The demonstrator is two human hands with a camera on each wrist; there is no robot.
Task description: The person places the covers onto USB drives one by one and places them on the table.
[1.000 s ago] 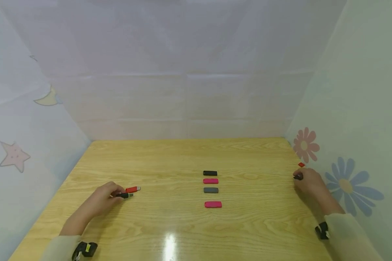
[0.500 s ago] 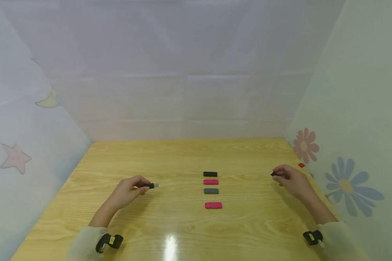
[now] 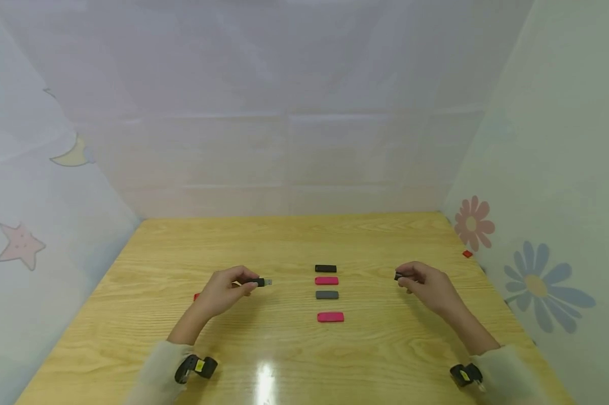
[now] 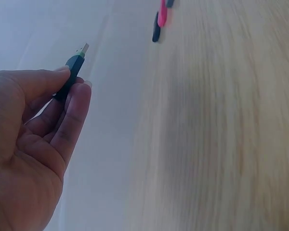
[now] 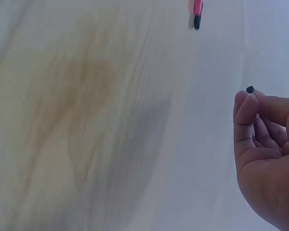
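Observation:
Between thumb and fingers my left hand (image 3: 224, 292) pinches a black USB stick (image 4: 73, 72), its metal plug bare and pointing right in the head view. Over the right half of the table, my right hand (image 3: 431, 286) pinches a small black cap (image 5: 250, 89), mostly hidden by the fingertips. Both hands are raised above the wood. Between them lies a column of capped USB sticks: a black one (image 3: 326, 269) farthest back, then a pink one (image 3: 327, 280), a grey one (image 3: 327, 295) and another pink one (image 3: 330, 317) nearest me.
A red USB stick (image 3: 196, 296) shows partly behind my left hand. A small red cap (image 3: 468, 254) lies by the table's right edge. Pale patterned sheets hang behind the wooden table (image 3: 375, 371) and along both sides.
My left hand has carried the black USB stick rightward from beside the red one. My right hand has brought the black cap leftward from the right edge. The column of sticks stays put.

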